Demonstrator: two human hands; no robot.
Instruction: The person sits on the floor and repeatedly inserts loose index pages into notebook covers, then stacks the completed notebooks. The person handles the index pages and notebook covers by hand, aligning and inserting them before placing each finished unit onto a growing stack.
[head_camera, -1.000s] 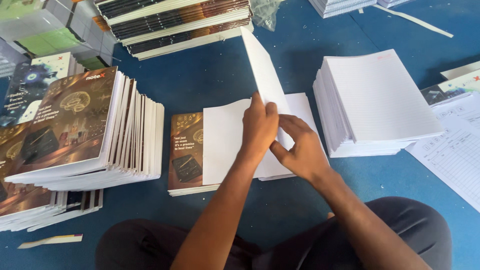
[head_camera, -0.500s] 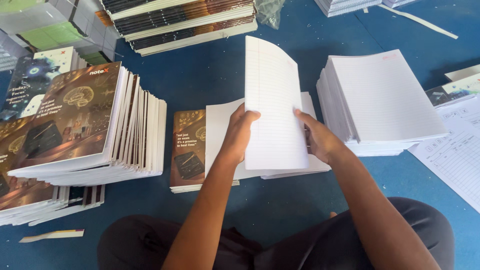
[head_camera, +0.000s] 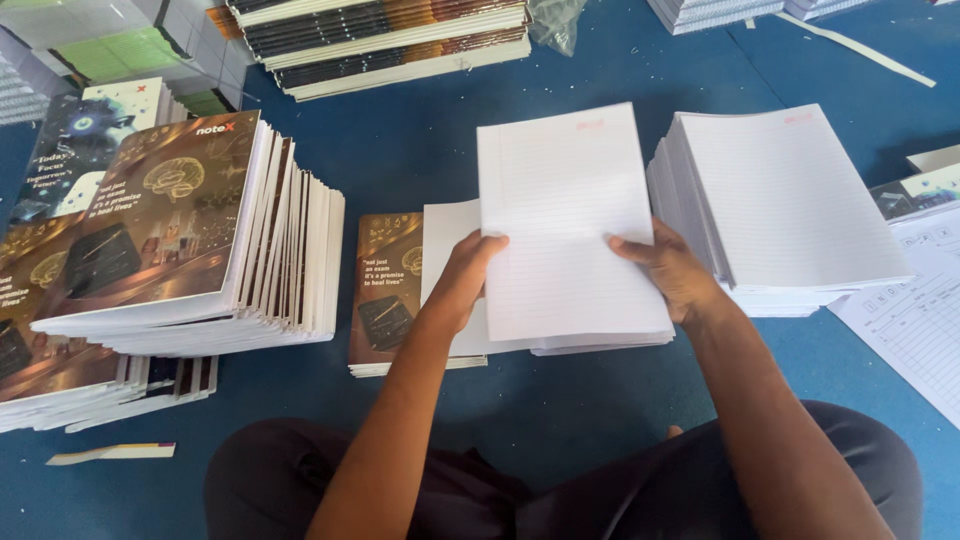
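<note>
A big leaning stack of books (head_camera: 190, 250) with brown covers is sitting far to the left of the open cover (head_camera: 388, 290). More books are lying under that stack. A small paper strip (head_camera: 112, 453) is lying on the blue floor (head_camera: 560, 400), down and to the left of the cover.

The open cover is lying flat, brown side up on its left half. Its white inside (head_camera: 447, 225) is showing just to the right of the brown part.

The left hand (head_camera: 462, 280) is resting on top of the cover's white part. Its fingers are curling around the left edge of a lined pad (head_camera: 565, 225) and gripping it. The pad is lying over the right side of the cover, and its far end is pointing away from the person.

The right hand (head_camera: 672, 272) is holding the pad's right edge, with the thumb on top of the paper. This hand is just to the right of the cover.

A pile of lined pads (head_camera: 785, 205) is sitting further right of the cover, close beside the right hand. A printed form (head_camera: 915, 300) is lying at the far right edge.

Behind the cover, another stack of books (head_camera: 380, 40) is lying on its side.

The person's knees, in dark trousers, are showing near the bottom, in front of the cover.
</note>
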